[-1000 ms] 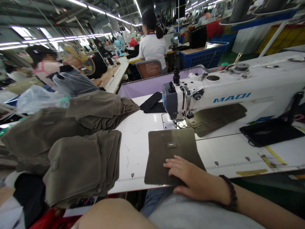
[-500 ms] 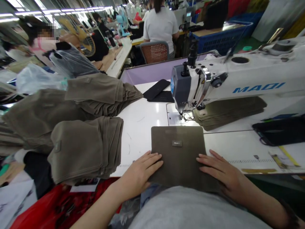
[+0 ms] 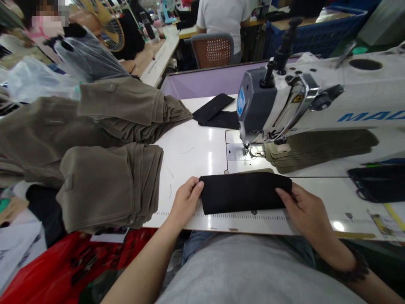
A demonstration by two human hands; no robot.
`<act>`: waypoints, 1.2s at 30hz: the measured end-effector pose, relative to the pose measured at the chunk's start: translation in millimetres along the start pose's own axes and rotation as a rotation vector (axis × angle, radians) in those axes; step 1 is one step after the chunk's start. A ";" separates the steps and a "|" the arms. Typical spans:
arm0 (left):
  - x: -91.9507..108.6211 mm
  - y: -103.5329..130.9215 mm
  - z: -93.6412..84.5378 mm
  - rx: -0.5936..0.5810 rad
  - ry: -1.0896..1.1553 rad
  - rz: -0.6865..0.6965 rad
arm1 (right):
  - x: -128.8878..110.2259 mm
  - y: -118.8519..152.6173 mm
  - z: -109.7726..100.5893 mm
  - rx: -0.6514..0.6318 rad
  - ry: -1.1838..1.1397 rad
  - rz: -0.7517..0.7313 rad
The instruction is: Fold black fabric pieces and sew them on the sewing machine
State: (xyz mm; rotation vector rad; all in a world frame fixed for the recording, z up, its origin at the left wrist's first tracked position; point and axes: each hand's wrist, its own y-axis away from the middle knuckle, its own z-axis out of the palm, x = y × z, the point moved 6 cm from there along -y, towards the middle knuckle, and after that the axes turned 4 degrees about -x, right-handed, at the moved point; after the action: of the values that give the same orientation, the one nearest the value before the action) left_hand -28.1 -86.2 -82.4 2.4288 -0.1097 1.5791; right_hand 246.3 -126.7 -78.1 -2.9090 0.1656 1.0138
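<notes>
A fabric panel [image 3: 243, 192] lies folded over in front of the sewing machine, its black side up; a thin olive strip shows along its far edge. My left hand [image 3: 186, 198] pinches its left end, thumb on top. At the right end, my right hand [image 3: 305, 211] grips the cloth between thumb and fingers. Just beyond the panel are the needle plate [image 3: 236, 153] and the head of the sewing machine [image 3: 257, 101]. The small label on the panel is hidden by the fold.
Stacks of olive fabric pieces [image 3: 98, 185] stand to the left. Two black pieces [image 3: 215, 112] lie behind the needle. More olive strips [image 3: 322, 147] rest under the machine arm, and a black pouch [image 3: 379, 183] sits at right. A co-worker [image 3: 223, 17] sits ahead.
The olive panel, flat under both hands before, is now folded over with its black side showing. Both hands have gone from lying flat to pinching its ends. The view has tilted down.
</notes>
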 end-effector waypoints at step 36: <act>12.7 12.4 6.0 0.110 -0.491 0.301 | -8.0 -12.2 10.0 -0.117 0.018 -0.035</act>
State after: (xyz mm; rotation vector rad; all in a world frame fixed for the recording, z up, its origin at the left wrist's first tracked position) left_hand -19.9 -98.8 -71.2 2.9506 -0.5066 1.0700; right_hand 235.4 -113.1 -80.8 -3.0150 0.0581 1.0254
